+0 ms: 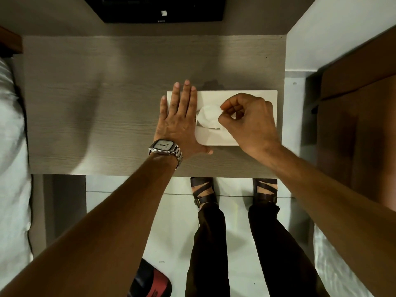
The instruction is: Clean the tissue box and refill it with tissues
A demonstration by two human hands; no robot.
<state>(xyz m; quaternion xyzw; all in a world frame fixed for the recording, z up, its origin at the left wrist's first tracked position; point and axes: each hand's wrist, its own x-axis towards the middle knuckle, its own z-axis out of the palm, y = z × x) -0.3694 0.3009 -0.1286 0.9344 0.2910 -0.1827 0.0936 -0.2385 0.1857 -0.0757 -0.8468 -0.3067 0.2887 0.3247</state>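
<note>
A white rectangular tissue box [252, 94] lies flat on the right half of a grey wood-grain table [107, 108]. A white tissue [209, 116] sticks up from the slot in its top. My left hand [179, 116], with a metal watch on the wrist, rests flat on the box's left end, fingers spread and thumb against the near edge. My right hand [248, 123] hovers over the middle of the box, thumb and forefinger pinched on the tissue's right edge.
A dark screen [162, 9] stands behind the table's far edge. White bedding [10, 136] lies at the left and a brown wooden panel [360, 125] at the right. Below the table's near edge are my sandalled feet [203, 194] and a black-and-red object [152, 281] on the floor.
</note>
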